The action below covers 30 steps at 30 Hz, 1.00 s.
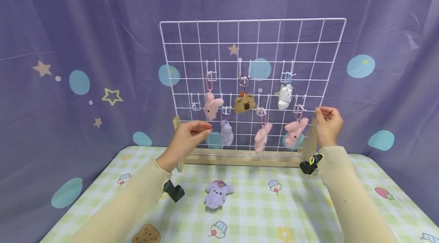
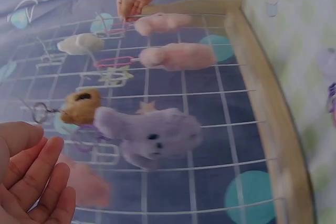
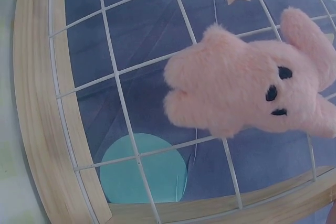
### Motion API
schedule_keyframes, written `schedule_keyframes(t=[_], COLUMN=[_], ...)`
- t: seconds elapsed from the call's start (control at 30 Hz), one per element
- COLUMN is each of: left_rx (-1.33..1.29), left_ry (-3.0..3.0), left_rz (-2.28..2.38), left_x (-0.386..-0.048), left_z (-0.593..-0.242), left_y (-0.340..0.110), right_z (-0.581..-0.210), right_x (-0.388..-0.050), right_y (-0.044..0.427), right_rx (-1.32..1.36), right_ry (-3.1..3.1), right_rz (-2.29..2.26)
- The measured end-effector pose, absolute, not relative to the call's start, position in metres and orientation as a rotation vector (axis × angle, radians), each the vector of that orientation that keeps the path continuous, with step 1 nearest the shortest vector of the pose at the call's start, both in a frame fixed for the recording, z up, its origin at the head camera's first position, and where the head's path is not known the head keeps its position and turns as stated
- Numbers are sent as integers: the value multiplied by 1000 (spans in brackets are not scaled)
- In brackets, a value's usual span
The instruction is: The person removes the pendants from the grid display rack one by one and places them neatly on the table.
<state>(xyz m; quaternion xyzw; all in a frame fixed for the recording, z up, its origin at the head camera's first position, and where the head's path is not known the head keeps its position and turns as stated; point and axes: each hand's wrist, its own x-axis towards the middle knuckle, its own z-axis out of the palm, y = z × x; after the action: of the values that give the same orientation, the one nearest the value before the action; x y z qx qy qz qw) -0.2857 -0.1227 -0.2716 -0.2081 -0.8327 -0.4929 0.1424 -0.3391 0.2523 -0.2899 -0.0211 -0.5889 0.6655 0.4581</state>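
Left hand (image 1: 188, 136), fingers extended and released, points right, near purple plush (image 1: 226, 133), which hangs on the wire grid (image 1: 253, 20) with its long axis near vertical. Farther right, the rightmost pink plush (image 1: 294, 133) hangs ears up, long axis slanting from upper right to lower left. Right hand (image 1: 330, 125), fingers curled, pinches the grid's right edge.

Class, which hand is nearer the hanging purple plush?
Left: the left hand is just left of the purple plush; the right hand is farther off, at the right edge of the grid.
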Motion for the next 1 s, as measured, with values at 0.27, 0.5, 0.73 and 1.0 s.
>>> schedule_keyframes(t=[0.27,0.5,0.73,1.0], left_rx=[-687,-669,-580,-459], left_ry=[-2277,-2239,-2228,-2151], left_rz=[-1260,-1171,-1211,-1264], left_x=[-289,-299,-314,-331], left_z=[-243,-223,-206,-192], left_y=[-119,-121,-118,-113], right_z=[-289,-291,-291,-290], right_x=[-339,-343,-340,-339], right_y=[251,254,255,254], right_rx=[-58,-38,-41,-53], right_ry=[-1445,-1422,-1435,-1452], right_rz=[1644,1669,1649,1637])
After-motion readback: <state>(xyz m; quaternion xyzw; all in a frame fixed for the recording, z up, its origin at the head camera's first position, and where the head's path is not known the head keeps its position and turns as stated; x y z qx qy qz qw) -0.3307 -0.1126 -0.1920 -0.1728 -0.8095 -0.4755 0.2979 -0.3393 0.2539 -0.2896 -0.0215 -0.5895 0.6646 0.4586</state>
